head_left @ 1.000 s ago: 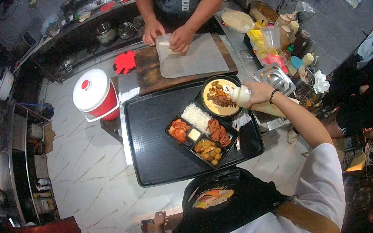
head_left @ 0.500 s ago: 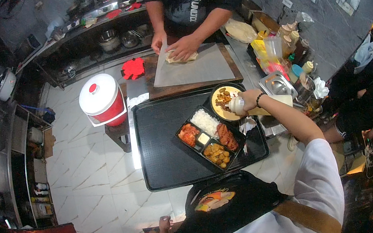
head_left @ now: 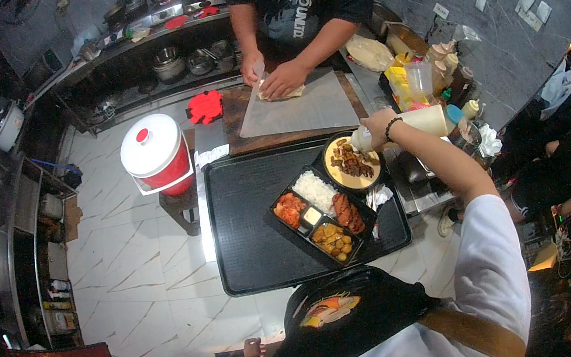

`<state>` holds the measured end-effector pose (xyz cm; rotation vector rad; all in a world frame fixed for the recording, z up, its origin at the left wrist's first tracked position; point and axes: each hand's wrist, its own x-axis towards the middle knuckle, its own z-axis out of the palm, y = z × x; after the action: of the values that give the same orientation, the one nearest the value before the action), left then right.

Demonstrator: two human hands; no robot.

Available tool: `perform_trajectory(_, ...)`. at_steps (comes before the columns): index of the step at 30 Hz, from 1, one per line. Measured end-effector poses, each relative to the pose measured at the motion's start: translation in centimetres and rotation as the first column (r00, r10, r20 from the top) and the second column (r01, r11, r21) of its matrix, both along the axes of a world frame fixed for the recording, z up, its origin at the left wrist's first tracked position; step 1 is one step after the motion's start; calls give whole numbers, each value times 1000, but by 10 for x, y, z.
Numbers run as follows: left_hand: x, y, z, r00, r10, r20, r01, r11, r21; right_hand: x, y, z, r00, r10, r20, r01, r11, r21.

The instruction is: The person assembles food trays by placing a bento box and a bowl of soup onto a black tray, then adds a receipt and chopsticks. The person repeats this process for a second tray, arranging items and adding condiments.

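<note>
- One large black tray point(head_left: 257, 235) covers most of the work surface, lying flat; the greater part of its left side is bare.
- Beyond the tray sits a wooden board point(head_left: 239, 111) carrying a pale sheet point(head_left: 312, 108); a second person in a dark shirt stands at its far side with both hands pressed on a folded wrap point(head_left: 281, 91) at the sheet's far edge.
- To the left of the surface, on the tiled floor point(head_left: 127, 263), stands a red container with a white lid point(head_left: 153, 154).
- On the tray's right part rests a black compartment box point(head_left: 321, 216), set at a slant. It holds white rice, orange-red pieces, sausages, small fried pieces and a pale square in the middle cell.
- Just beyond the box, touching or nearly touching its far corner, is a round bowl point(head_left: 352, 163) with dark meat pieces on a pale base.
- The wearer's right hand point(head_left: 380, 127) is stretched forward over the bowl's right rim, its grip clenched round a pale squeeze bottle point(head_left: 413, 125) held sideways, nozzle end toward the bowl.
- The wearer's left hand point(head_left: 253, 350) hangs low by the body, well apart from the tray; whether its grip is closed or loose cannot be told.
- Further bottles and a clear cup point(head_left: 420, 76) crowd the right edge of the surface.
</note>
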<state>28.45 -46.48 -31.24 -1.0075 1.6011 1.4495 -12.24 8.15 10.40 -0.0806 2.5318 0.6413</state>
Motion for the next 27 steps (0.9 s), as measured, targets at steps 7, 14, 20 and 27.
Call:
perform_trajectory(7, -5, -6, -1, 993, -104, 63, 97, 989, 115, 18, 13, 15, 995, 52, 84, -51, 999, -14)
perform_trajectory(14, -20, 4, 11, 990, -127, -66, 125, 992, -26, 22, 35, 25, 999, -9, 50, 6, 999, 52)
perform_trajectory(20, -24, 9, 19, 983, -177, -40, 173, 982, -79, 23, 46, 41, 995, -51, -85, 53, 998, 27)
perform_trajectory(27, -30, 28, 58, 986, -165, 28, 167, 975, -146, 44, 63, 48, 997, -2, 73, 1, 1000, 13)
